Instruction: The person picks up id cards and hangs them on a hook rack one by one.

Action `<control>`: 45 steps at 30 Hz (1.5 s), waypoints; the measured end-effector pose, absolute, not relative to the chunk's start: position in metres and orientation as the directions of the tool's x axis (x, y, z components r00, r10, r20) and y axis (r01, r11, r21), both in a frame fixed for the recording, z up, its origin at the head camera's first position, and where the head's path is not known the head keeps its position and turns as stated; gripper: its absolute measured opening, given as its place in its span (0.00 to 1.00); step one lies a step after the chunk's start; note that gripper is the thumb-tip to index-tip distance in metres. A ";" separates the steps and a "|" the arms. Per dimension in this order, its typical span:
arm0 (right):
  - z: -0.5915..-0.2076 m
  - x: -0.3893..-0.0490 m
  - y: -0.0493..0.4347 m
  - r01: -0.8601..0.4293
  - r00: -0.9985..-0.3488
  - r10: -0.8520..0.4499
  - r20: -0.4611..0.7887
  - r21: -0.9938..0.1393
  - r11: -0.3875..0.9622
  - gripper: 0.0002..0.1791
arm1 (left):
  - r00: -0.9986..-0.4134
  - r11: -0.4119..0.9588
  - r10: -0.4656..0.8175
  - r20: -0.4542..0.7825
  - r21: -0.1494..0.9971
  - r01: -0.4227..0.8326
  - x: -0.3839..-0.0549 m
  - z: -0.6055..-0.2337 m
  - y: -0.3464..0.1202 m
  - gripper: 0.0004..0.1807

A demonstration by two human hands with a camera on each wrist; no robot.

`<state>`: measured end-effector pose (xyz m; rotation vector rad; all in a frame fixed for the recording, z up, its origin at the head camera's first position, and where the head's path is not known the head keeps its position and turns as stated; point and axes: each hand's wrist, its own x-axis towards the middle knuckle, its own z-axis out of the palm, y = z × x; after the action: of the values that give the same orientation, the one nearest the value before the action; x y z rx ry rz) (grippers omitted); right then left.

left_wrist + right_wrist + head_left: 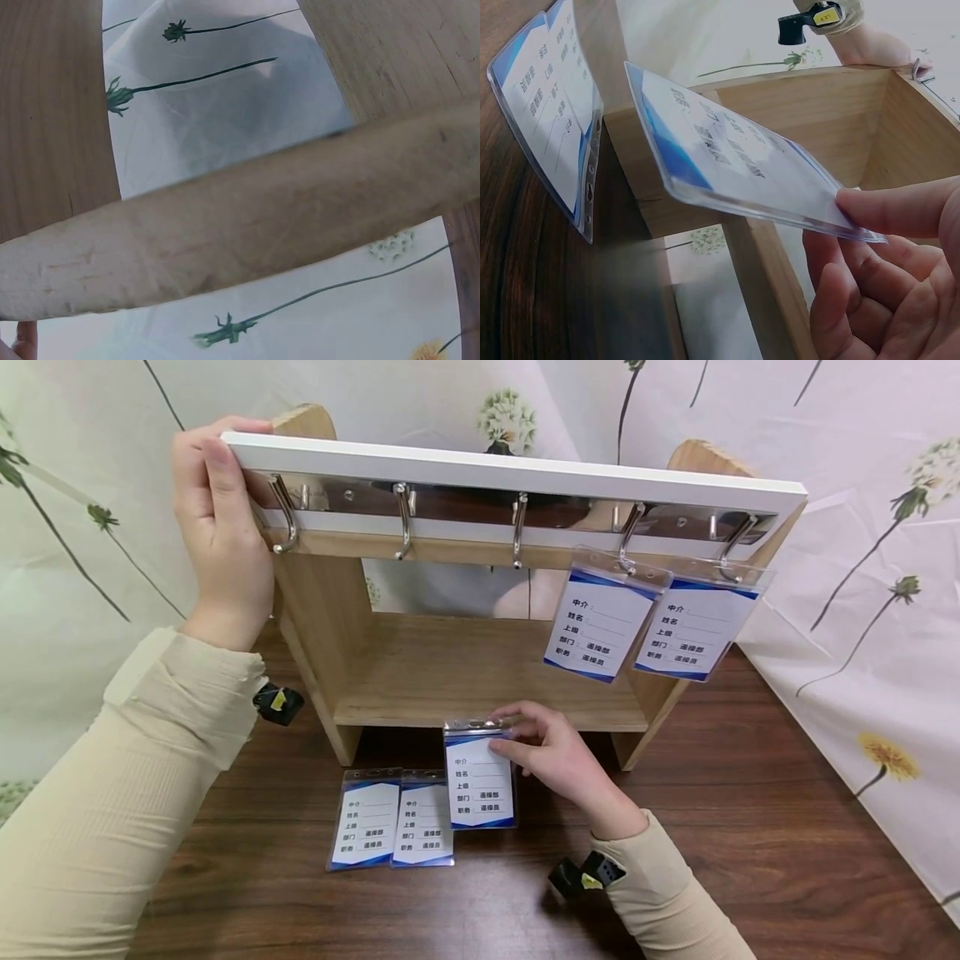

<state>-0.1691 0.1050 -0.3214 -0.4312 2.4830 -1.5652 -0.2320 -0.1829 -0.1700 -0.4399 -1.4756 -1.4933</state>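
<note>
My left hand [225, 535] grips the left end of the white hook board [480, 458], thumb on its front and fingers going over the top. Between thumb and fingers my right hand [558, 756] pinches the upper right edge of a clear-sleeved ID badge [480, 785]. That badge is raised off the table and tilted in the right wrist view. Two more ID badges [366, 822] lie side by side on the table, left of the held one. From the two rightmost hooks hang a badge [600, 622] and another badge [697, 627], slightly overlapping.
The board tops a wooden stand [480, 664] with a lower shelf and side panels. On its metal strip, the hook at far left [285, 514], a second hook [403, 522] and the middle hook [518, 531] are bare. Flower-printed cloth [847, 610] surrounds the dark wooden table [750, 827].
</note>
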 end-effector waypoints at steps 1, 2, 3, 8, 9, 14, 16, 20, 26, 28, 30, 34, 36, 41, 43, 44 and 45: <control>-0.322 -0.169 0.105 -0.146 -0.944 -0.330 0.004 -0.901 0.408 0.18 | -0.478 0.188 -0.367 0.798 0.567 0.802 -0.232 -0.170 -0.183 0.24; -0.322 -0.170 0.105 -0.143 -0.944 -0.329 0.001 -0.901 0.409 0.18 | -0.479 0.186 -0.368 0.797 0.568 0.802 -0.232 -0.170 -0.182 0.24; -0.322 -0.170 0.105 -0.140 -0.945 -0.328 -0.002 -0.902 0.409 0.18 | -0.480 0.191 -0.367 0.797 0.570 0.799 -0.231 -0.170 -0.182 0.24; -0.323 -0.171 0.105 -0.139 -0.944 -0.331 -0.004 -0.903 0.407 0.17 | -0.482 0.197 -0.367 0.795 0.573 0.795 -0.231 -0.169 -0.182 0.24; -0.323 -0.171 0.105 -0.139 -0.943 -0.332 -0.004 -0.903 0.406 0.17 | -0.482 0.204 -0.365 0.796 0.574 0.793 -0.231 -0.169 -0.182 0.24; -0.324 -0.171 0.104 -0.141 -0.941 -0.338 -0.002 -0.906 0.398 0.17 | -0.481 0.195 -0.371 0.794 0.573 0.796 -0.231 -0.169 -0.182 0.24; -0.325 -0.171 0.104 -0.148 -0.939 -0.345 0.003 -0.906 0.397 0.17 | -0.482 0.176 -0.377 0.791 0.572 0.801 -0.231 -0.169 -0.182 0.24; -0.327 -0.171 0.102 -0.157 -0.934 -0.356 0.006 -0.904 0.397 0.17 | -0.481 0.156 -0.386 0.787 0.570 0.807 -0.231 -0.168 -0.182 0.24; -0.330 -0.169 0.098 -0.179 -0.919 -0.393 0.016 -0.907 0.382 0.16 | -0.483 0.162 -0.384 0.787 0.573 0.804 -0.231 -0.168 -0.181 0.24; -0.331 -0.169 0.097 -0.186 -0.914 -0.404 0.019 -0.907 0.378 0.16 | -0.484 0.164 -0.382 0.787 0.573 0.803 -0.231 -0.168 -0.181 0.24; -0.332 -0.169 0.096 -0.188 -0.913 -0.408 0.020 -0.907 0.377 0.16 | -0.483 0.160 -0.384 0.787 0.572 0.804 -0.231 -0.168 -0.181 0.24; -0.334 -0.169 0.095 -0.189 -0.913 -0.407 0.019 -0.904 0.384 0.15 | -0.479 0.160 -0.388 0.787 0.570 0.806 -0.231 -0.167 -0.179 0.24; -0.334 -0.168 0.095 -0.193 -0.912 -0.410 0.020 -0.902 0.386 0.15 | -0.479 0.152 -0.392 0.785 0.569 0.808 -0.231 -0.167 -0.179 0.24; -0.333 -0.167 0.093 -0.197 -0.907 -0.421 0.013 -0.897 0.396 0.15 | -0.482 0.165 -0.394 0.783 0.576 0.801 -0.230 -0.166 -0.179 0.24; -0.333 -0.167 0.093 -0.196 -0.905 -0.426 0.007 -0.895 0.401 0.15 | -0.484 0.169 -0.393 0.782 0.578 0.798 -0.229 -0.166 -0.179 0.24; -0.333 -0.167 0.093 -0.200 -0.902 -0.431 0.007 -0.893 0.403 0.15 | -0.484 0.165 -0.392 0.782 0.578 0.799 -0.229 -0.166 -0.179 0.24; -0.333 -0.167 0.092 -0.200 -0.901 -0.434 0.005 -0.893 0.404 0.15 | -0.485 0.157 -0.393 0.781 0.577 0.802 -0.229 -0.166 -0.179 0.24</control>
<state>-0.1668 0.0924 -0.3332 -0.5594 2.4331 -1.4989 -0.2295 -0.1789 -0.1661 -0.4217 -1.4470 -1.5289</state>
